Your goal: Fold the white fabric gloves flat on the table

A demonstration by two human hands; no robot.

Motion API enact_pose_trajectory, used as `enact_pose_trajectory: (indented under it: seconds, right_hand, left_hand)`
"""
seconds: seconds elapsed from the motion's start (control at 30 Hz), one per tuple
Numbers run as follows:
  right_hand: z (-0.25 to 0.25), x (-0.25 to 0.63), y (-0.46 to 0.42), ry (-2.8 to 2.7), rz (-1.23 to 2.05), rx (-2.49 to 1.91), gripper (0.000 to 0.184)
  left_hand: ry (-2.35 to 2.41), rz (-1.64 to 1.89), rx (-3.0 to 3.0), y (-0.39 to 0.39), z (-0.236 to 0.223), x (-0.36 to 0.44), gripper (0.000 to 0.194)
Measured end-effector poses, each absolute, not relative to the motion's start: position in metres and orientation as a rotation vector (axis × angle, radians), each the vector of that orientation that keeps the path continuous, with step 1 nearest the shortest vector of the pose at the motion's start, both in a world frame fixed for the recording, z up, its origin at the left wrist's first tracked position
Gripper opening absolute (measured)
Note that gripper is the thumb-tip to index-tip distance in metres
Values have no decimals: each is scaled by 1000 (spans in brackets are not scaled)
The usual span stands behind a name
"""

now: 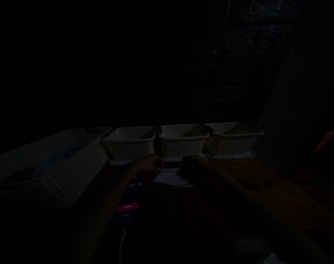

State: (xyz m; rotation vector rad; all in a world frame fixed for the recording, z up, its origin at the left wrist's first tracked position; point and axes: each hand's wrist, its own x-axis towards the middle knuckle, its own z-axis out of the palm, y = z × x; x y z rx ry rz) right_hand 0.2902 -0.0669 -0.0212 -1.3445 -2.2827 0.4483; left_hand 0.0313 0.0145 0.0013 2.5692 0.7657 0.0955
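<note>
The picture is very dark. A thin, flat white piece (173, 178), paper or cloth, I cannot tell which, lies between my hands over the table. My left hand (149, 163) pinches its upper left corner with thumb and fingers. At its right side is my right hand (196, 165), fingers curled in and closed on the edge, though shadow hides most of them. Just beyond both hands stand the middle white bin (183, 146) and the left white bin (131, 149).
A right white bin (232, 143) completes the row on pale lids. Far left is a perforated white basket (85, 172) with dim contents. A lit phone (128, 196) showing a timer lies below my left wrist, with a white cable (122, 242). The wooden table (268, 190) extends right.
</note>
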Motion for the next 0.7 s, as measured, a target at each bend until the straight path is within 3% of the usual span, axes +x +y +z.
enact_pose_trajectory:
  seconds: [0.5, 0.7]
  right_hand:
    - [-5, 289, -81, -2378, 514, -1495, 19]
    - [-8, 287, -79, -2356, 575, -1416, 17]
  left_hand:
    - [722, -12, 2481, 13, 9, 26, 21]
    - [750, -59, 2410, 12, 9, 25, 28]
